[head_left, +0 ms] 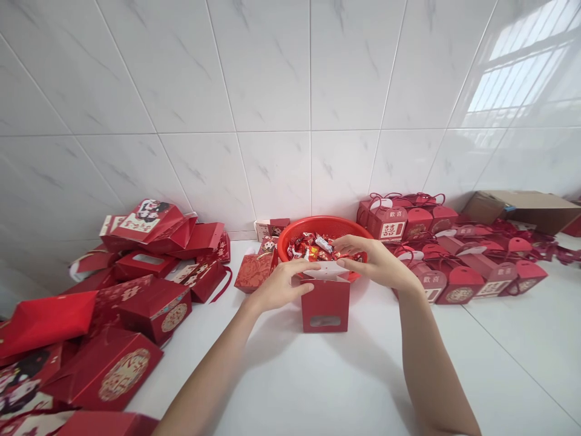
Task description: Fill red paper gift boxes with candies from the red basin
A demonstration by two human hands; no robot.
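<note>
A red box [325,306] with a small window low on its front stands upright on the white surface, its top open and pale flaps showing. My left hand [285,283] is at the box's upper left edge, fingers apart and touching the rim. My right hand [374,260] reaches over the box's right side, fingers spread above the flap and near the candies. Behind the box sits a red plastic basket [336,225] with wrapped candies [313,245] in it, partly hidden by the box and my right hand.
Red boxes [154,309] lie in a heap at the left. Rows of red boxes with cord handles [460,284] stand at the right, with a cardboard box [526,203] behind them. A small patterned box [255,272] lies left of the basket. A tiled wall rises behind.
</note>
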